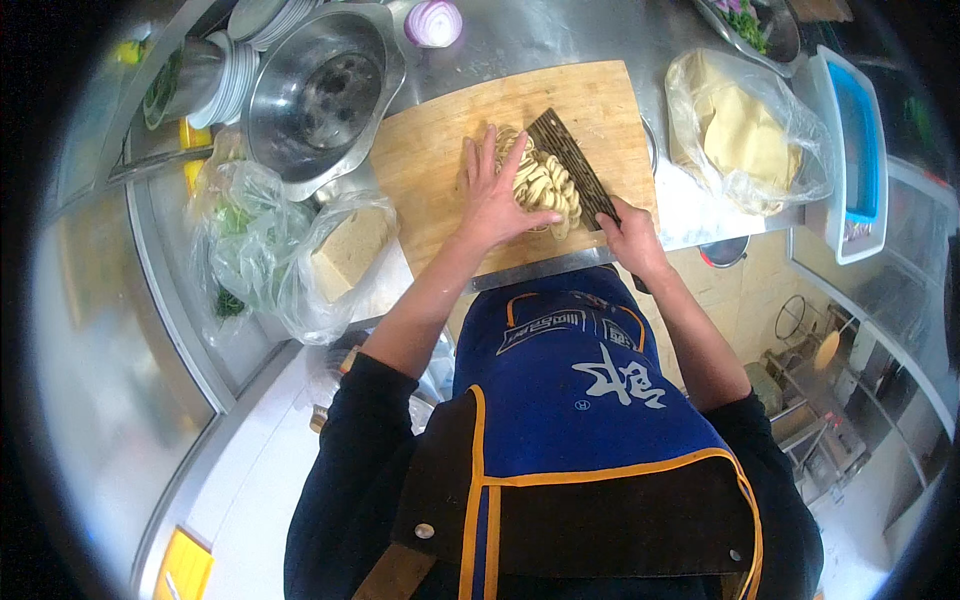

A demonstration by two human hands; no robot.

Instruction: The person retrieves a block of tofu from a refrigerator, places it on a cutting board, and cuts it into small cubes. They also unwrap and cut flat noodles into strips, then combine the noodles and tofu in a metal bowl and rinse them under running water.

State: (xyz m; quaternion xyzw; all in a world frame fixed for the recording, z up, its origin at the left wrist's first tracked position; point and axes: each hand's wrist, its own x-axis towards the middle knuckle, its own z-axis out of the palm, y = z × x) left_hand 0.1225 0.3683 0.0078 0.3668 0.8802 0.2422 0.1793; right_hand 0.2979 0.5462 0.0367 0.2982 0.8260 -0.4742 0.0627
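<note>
A pile of cut tofu-skin strips [551,184], pale yellow and curled, lies on a wooden cutting board [431,172]. Resting against its left side is my left hand [495,199], fingers spread and thumb stretched along the near edge. My right hand [631,232] grips a cleaver [571,166] with a dark patterned blade. The blade slants along the right side of the strips, so they sit between it and my left hand. My right fingers hide much of the cleaver's handle.
Left of the board are a steel basin [330,97], stacked white plates [221,86] and a bagged tofu block [352,251]. Beyond it lies a halved red onion [433,24]. On the right are bagged tofu sheets [750,135] and a plastic bin [847,157].
</note>
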